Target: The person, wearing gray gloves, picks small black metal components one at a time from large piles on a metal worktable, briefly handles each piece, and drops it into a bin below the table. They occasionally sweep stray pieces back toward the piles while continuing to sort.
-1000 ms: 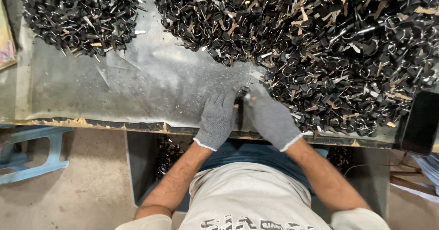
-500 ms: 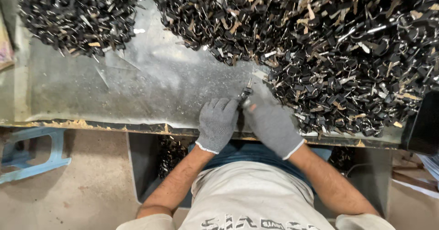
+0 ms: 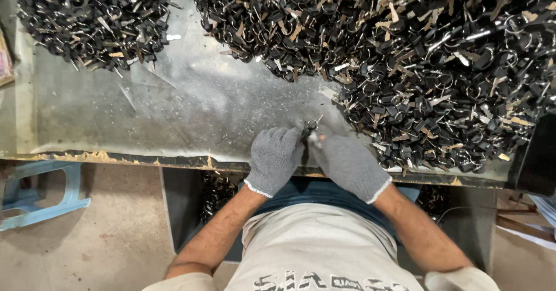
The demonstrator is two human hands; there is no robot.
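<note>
Two gloved hands, left hand [image 3: 273,158] and right hand [image 3: 347,163], are pinching one small ringed black piece [image 3: 308,127] together, steadying it above the tabletop [image 3: 174,117] beside the large pile [image 3: 417,53].

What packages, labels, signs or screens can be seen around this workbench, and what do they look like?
Printed flat item: far left edge of the table, mostly cut off; pinkish and yellow, perhaps a package or card.
Shirt print: bottom centre, dark lettering on the person's pale shirt.
Dark box-like object: right edge; black, unclear whether a screen.
No signs visible.
</note>
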